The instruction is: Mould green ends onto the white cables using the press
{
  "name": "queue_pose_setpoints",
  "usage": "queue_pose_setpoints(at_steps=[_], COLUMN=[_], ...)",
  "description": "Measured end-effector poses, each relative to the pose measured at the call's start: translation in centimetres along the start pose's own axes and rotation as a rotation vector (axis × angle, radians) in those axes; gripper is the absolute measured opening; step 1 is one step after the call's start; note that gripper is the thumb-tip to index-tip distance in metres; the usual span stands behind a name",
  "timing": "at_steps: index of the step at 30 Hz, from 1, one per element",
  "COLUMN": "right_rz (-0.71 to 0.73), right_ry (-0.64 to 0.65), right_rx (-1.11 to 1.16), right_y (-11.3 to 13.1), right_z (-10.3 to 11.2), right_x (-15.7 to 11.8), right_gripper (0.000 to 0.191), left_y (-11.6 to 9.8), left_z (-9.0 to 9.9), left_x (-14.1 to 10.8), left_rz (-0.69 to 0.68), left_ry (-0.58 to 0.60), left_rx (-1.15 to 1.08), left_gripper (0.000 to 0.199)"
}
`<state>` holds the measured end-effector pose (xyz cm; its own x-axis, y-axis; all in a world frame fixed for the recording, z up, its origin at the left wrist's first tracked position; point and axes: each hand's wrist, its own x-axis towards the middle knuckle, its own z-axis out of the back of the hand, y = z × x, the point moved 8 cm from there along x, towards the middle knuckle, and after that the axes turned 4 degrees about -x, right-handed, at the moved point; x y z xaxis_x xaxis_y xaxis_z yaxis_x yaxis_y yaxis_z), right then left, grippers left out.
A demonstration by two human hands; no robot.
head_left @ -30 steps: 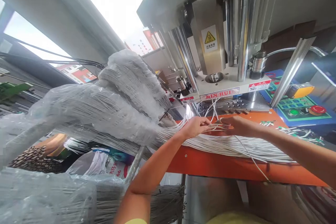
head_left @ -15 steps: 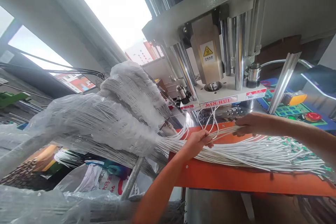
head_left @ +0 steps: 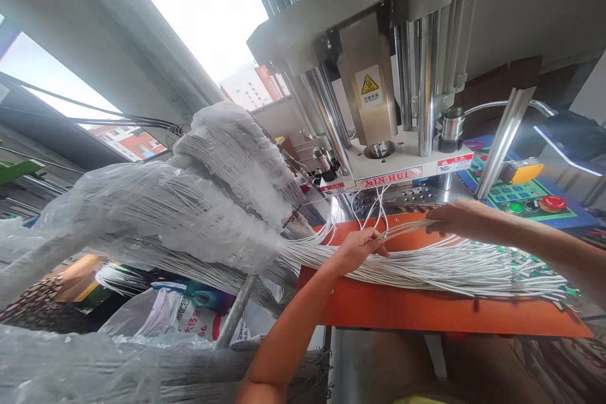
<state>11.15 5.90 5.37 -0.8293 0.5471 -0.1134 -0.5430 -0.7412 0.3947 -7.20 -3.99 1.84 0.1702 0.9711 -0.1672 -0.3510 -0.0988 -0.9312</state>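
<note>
Several thin white cables (head_left: 404, 228) stretch between my two hands, just in front of the press. My left hand (head_left: 356, 251) has its fingers closed on one part of them, low over a thick spread of white cables (head_left: 426, 270). Farther right, my right hand (head_left: 449, 216) grips the same strands from above; its fingertips are partly hidden. The spread lies along an orange tabletop (head_left: 402, 312), with green-and-white ends (head_left: 534, 262) at the right. A few white cables (head_left: 380, 205) loop out from beneath the press head.
A MIN-HUI press (head_left: 374, 167) with steel columns stands behind the tabletop. Its control panel (head_left: 530, 192) has a red stop button. Plastic-wrapped cable bundles (head_left: 189, 214) hang over a metal rail (head_left: 239, 309) on the left. White sacks (head_left: 175, 315) lie beneath.
The camera view has shifted a little, so the scene sits slightly further left and higher. Both hands keep hold of the cables, which now bow upward slightly between them.
</note>
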Motion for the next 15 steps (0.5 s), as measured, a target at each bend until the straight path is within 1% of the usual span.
queue_pose_setpoints(at_steps=[1, 3, 5, 6, 8, 10, 11, 12, 13, 14, 15], right_rz=[0.010, 0.056, 0.093, 0.103, 0.146, 0.234, 0.274, 0.301, 0.314, 0.318, 0.313], right_ry=[-0.068, -0.142, -0.132, -0.104, -0.033, 0.019, 0.016, -0.002, -0.037, -0.074, -0.116], right_rx=[-0.104, -0.233, -0.279, -0.286, -0.272, -0.249, -0.259, -0.283, -0.295, -0.287, -0.237], right_y=[0.0, 0.1, 0.4, 0.7, 2.0, 4.1, 5.1, 5.8, 6.0, 5.9, 5.3], right_z=[0.8, 1.7, 1.4, 0.7, -1.5, -3.9, -4.7, -5.1, -5.0, -4.4, -3.4], right_x=[-0.3, -1.1, -1.9, -2.1, -2.0, -1.5, -1.2, -1.0, -0.9, -1.0, -1.3], right_gripper=[0.029, 0.026, 0.027, 0.027, 0.022, 0.017, 0.017, 0.017, 0.013, 0.008, 0.013], left_y=[0.1, 0.3, 0.3, 0.2, -0.4, -1.4, -1.7, -1.9, -1.7, -1.4, -0.9], left_z=[0.0, -0.1, -0.7, -1.2, -2.9, -5.4, -6.7, -7.9, -8.7, -9.3, -9.6], left_x=[-0.2, -1.0, -2.1, -2.7, -3.3, -2.9, -2.4, -1.7, -0.9, 0.0, 0.6], left_rz=[0.001, 0.021, 0.065, 0.087, 0.113, 0.115, 0.122, 0.138, 0.160, 0.188, 0.214], left_ry=[0.000, 0.019, 0.081, 0.120, 0.214, 0.317, 0.354, 0.363, 0.336, 0.287, 0.234], left_rx=[0.007, 0.020, 0.055, 0.076, 0.075, -0.047, -0.140, -0.238, -0.337, -0.427, -0.503], left_gripper=[0.034, 0.032, 0.031, 0.030, 0.029, 0.041, 0.044, 0.042, 0.040, 0.040, 0.040])
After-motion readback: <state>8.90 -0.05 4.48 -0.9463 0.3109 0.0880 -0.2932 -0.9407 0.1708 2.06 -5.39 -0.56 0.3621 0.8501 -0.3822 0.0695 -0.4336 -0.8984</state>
